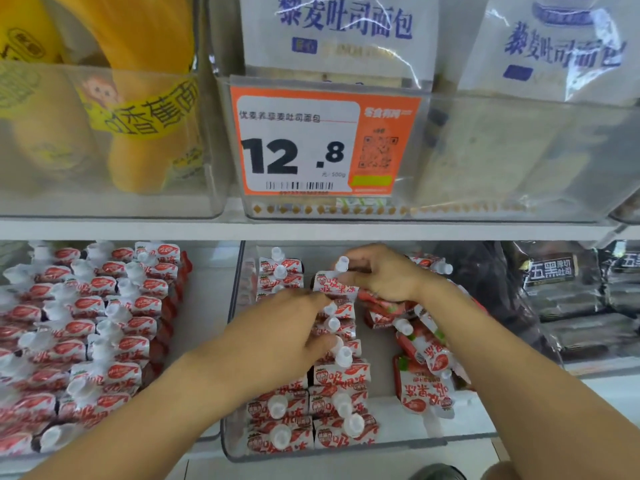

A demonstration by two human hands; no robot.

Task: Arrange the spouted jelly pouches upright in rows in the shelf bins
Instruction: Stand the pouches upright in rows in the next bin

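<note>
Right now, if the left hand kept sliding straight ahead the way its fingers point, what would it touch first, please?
Probably the upright pouch that the right hand pinches; the left hand points up-right toward it, though depth is unclear.

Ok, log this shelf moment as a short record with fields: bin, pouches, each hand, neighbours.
bin: clear bin on lower shelf
upright rows: pouches standing along bin's left side
loose pile: pouches lying tumbled on the right
right hand: pinches a pouch at the row's far end
left hand: rests against the row
left neighbour: full bin of pouches
above: price tag
</note>
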